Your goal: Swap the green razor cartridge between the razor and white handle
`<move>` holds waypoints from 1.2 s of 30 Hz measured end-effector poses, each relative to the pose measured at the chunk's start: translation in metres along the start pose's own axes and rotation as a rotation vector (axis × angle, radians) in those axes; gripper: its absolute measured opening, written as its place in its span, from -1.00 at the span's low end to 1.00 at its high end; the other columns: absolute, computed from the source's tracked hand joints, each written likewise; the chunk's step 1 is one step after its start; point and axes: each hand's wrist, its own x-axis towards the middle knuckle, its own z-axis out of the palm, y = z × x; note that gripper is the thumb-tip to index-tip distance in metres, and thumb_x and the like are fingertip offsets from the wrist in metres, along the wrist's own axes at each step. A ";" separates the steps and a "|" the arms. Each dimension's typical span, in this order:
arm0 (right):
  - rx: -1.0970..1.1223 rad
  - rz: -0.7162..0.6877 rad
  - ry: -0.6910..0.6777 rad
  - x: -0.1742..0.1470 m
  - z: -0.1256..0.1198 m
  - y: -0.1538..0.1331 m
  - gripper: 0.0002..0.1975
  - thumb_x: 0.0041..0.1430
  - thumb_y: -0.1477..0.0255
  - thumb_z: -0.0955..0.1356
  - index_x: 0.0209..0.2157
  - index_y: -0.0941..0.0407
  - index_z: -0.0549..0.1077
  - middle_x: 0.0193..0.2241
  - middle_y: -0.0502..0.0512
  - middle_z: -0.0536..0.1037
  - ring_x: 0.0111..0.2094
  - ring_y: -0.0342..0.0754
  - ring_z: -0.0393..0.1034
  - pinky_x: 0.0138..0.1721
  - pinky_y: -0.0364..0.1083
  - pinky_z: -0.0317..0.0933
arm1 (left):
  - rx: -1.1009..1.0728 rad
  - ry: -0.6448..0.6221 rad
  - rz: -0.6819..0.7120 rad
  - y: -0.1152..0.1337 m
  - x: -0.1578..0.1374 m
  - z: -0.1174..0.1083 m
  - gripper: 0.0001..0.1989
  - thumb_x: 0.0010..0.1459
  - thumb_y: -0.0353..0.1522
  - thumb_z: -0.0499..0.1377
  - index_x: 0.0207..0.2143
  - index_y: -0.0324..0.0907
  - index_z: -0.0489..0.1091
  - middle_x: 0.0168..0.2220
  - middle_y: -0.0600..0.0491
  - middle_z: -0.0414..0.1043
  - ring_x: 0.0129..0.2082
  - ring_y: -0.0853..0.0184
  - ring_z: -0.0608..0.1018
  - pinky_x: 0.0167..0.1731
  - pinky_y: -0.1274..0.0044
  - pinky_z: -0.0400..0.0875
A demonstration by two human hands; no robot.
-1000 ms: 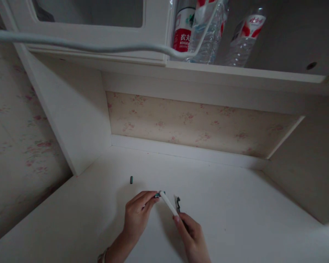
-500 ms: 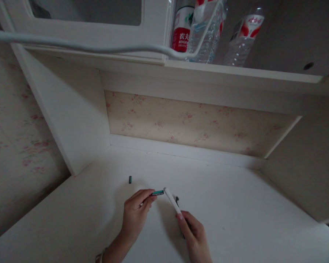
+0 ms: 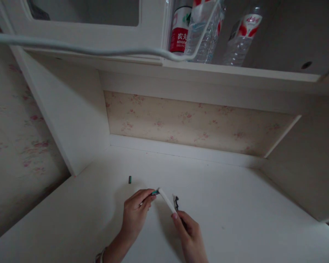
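Note:
In my left hand (image 3: pixel 137 210), closed in a pinch, is a small black-and-green razor cartridge (image 3: pixel 155 192). My right hand (image 3: pixel 188 228) is wrapped round a slim white razor handle (image 3: pixel 166 200), which slants up and to the left. The handle's tip is at the cartridge's right end; whether they are joined I cannot tell. Another dark green cartridge (image 3: pixel 130 179) lies on the white desk (image 3: pixel 224 193), beyond my left hand. Just right of the handle is a small black and pale piece (image 3: pixel 176 202), its lower end hidden by my right hand.
Above the desk runs a white shelf (image 3: pixel 235 73) holding clear plastic bottles (image 3: pixel 241 38) and a red-and-white labelled bottle (image 3: pixel 179 34). A thick white cable (image 3: pixel 98 50) crosses in front of it. Side panels (image 3: pixel 71 113) bound the desk at left and right.
My right hand has moved left with the razor handle, bringing its tip against or over the cartridge's right end. More of the small black piece shows now. My left hand has stayed nearly still.

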 end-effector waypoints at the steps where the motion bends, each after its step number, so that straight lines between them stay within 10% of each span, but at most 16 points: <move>1: 0.005 -0.004 0.013 0.000 0.000 0.000 -0.55 0.16 0.07 0.26 -0.45 0.18 0.49 -0.60 -0.02 0.27 -0.54 -0.13 0.13 -0.55 -0.19 -0.01 | 0.010 0.004 0.008 0.000 0.000 0.000 -0.86 0.13 -0.35 0.17 -0.29 -0.15 0.50 -0.43 0.08 0.50 -0.62 0.50 0.44 -0.62 0.70 0.38; 36: 0.019 0.016 -0.018 -0.002 -0.001 -0.005 -0.58 0.18 0.11 0.27 -0.45 0.17 0.48 -0.59 -0.03 0.26 -0.52 -0.13 0.11 -0.52 -0.18 -0.04 | -0.031 -0.016 -0.063 -0.005 -0.003 0.004 -0.85 0.14 -0.34 0.15 -0.30 -0.16 0.50 -0.45 0.10 0.47 -0.63 0.51 0.41 -0.64 0.71 0.35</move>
